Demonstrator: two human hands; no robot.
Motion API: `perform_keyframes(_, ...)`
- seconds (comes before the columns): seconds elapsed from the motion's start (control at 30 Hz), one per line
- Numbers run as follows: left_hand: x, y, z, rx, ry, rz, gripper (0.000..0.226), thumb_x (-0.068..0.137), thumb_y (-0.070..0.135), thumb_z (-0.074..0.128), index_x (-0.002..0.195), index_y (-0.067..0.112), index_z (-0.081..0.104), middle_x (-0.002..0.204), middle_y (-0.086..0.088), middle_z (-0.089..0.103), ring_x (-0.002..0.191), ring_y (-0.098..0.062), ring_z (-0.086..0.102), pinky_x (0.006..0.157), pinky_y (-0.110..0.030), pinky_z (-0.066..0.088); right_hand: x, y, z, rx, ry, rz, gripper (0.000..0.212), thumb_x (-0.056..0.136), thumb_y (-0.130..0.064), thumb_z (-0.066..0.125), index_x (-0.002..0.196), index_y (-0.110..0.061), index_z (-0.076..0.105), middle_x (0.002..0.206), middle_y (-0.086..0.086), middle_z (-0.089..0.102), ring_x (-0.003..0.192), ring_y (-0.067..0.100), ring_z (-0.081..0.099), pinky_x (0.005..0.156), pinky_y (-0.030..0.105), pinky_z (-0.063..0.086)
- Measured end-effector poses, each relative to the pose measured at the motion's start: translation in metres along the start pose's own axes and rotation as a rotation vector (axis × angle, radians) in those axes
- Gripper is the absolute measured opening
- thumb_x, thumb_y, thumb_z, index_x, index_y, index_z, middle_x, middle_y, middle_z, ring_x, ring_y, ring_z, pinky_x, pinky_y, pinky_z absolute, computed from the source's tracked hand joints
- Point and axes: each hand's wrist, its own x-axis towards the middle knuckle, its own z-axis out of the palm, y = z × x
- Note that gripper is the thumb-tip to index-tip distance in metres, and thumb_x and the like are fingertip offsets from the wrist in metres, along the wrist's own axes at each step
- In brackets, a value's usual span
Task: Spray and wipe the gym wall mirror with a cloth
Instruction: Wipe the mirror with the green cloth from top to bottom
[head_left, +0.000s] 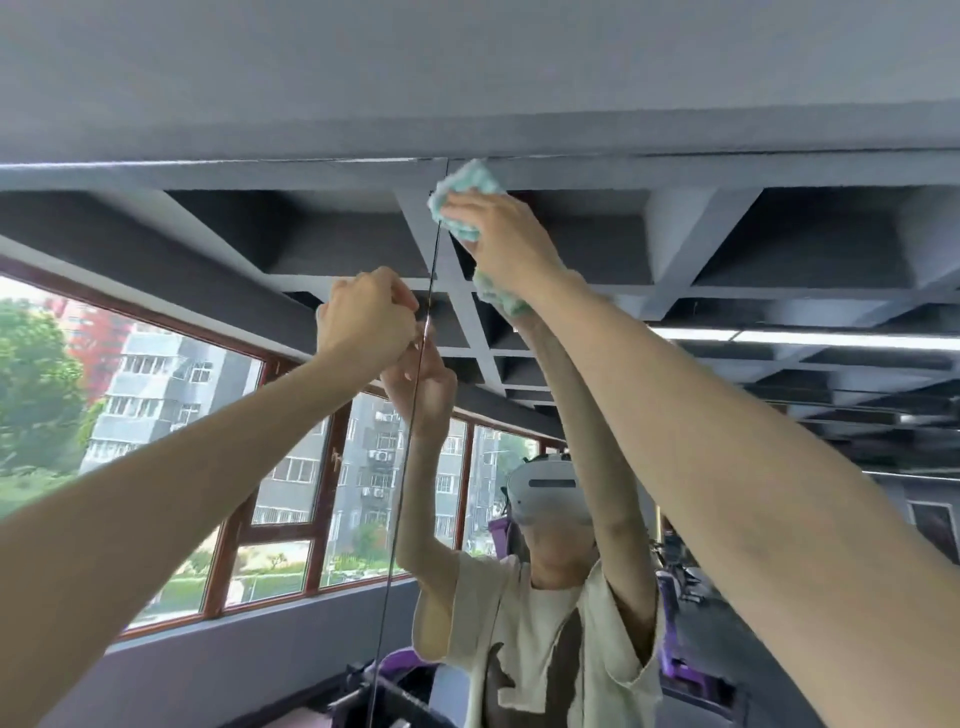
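Soft, light cloth (466, 196) wadded at top edge of mirror (779, 249), pinned by curled fingers of right hand (506, 236) — probably best gripped mid-wad. Left hand (363, 317) lower on mirror, fingers curled; pinching anything, cannot tell.

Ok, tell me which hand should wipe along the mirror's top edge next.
Right. The right hand holds the cloth against the mirror just below its top edge; the left hand sits lower, curled, without a cloth.
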Motion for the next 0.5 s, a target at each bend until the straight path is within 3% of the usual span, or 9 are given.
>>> perform_keyframes(0.1,-0.006,-0.003,-0.004,-0.126,-0.034,-0.093,0.032,0.079,-0.002,0.038,0.076,0.024,0.058,0.094,-0.002,0.059,0.107,-0.029,0.053,0.096,-0.047,0.044,-0.033,-0.016,0.000,0.062,-0.052,-0.044,0.058,0.090,0.011,0.045,0.136,-0.024,0.052,0.144,-0.009,0.046,0.135,0.013,0.038,0.111,0.021,0.017)
perform_keyframes(0.2,-0.016,-0.001,-0.006,-0.200,-0.035,-0.144,0.033,0.080,-0.001,0.038,0.079,0.024,0.060,0.096,-0.002,0.062,0.103,-0.026,0.056,0.095,-0.042,0.046,-0.102,-0.047,0.010,0.147,-0.098,-0.130,0.067,0.086,0.013,0.051,0.136,-0.032,0.051,0.143,-0.012,0.048,0.132,0.015,0.043,0.114,0.034,0.029)
perform_keyframes(0.3,-0.022,-0.004,-0.007,-0.163,-0.047,-0.072,0.034,0.081,-0.002,0.041,0.080,0.026,0.059,0.098,0.001,0.064,0.106,-0.024,0.054,0.099,-0.043,0.041,-0.157,-0.059,0.020,0.139,-0.264,-0.317,0.071,0.083,0.016,0.052,0.139,-0.028,0.047,0.147,-0.010,0.042,0.138,0.009,0.034,0.117,0.023,0.005)
perform_keyframes(0.33,-0.025,-0.005,-0.007,-0.152,-0.054,-0.065,0.035,0.080,-0.003,0.041,0.078,0.027,0.058,0.099,0.001,0.065,0.107,-0.024,0.053,0.100,-0.043,0.040,-0.157,-0.054,0.016,0.139,-0.289,-0.313,0.071,0.084,0.015,0.052,0.140,-0.028,0.045,0.148,-0.011,0.039,0.139,0.008,0.031,0.117,0.020,0.004)
perform_keyframes(0.4,-0.028,-0.008,-0.009,-0.146,-0.071,-0.083,0.037,0.078,-0.004,0.038,0.072,0.028,0.055,0.101,-0.001,0.065,0.109,-0.024,0.052,0.100,-0.043,0.040,-0.130,-0.037,0.006,0.109,-0.190,-0.186,0.071,0.088,0.011,0.049,0.142,-0.034,0.040,0.149,-0.014,0.035,0.138,0.011,0.032,0.117,0.027,0.021)
perform_keyframes(0.5,-0.036,-0.013,-0.014,-0.184,-0.083,-0.114,0.036,0.079,-0.004,0.035,0.079,0.024,0.058,0.105,-0.004,0.063,0.110,-0.024,0.051,0.094,-0.038,0.044,-0.080,-0.021,-0.002,0.012,-0.023,0.021,0.062,0.089,0.013,0.044,0.141,-0.019,0.045,0.147,-0.002,0.043,0.136,0.021,0.040,0.114,0.035,0.028)
